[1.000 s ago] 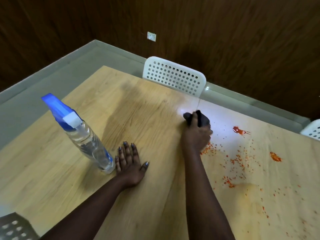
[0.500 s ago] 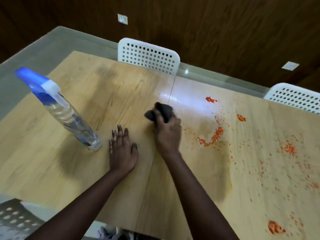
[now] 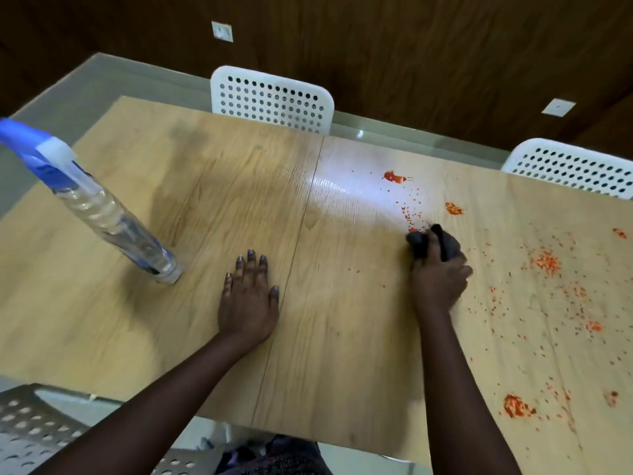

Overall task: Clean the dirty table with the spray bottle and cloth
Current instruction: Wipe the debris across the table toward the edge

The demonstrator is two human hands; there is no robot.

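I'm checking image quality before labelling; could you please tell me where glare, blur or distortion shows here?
Head view: white glare on the table beside the red stains; motion blur on the right hand and cloth; wide-angle distortion slants the spray bottle.

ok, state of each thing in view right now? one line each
spray bottle: upright on the table, untouched
cloth: bunched, gripped, pressed on the table
right hand: grips the cloth among the red bits
left hand: flat on the table, fingers straight
table: clean on the left, red crumbs and smears on the right
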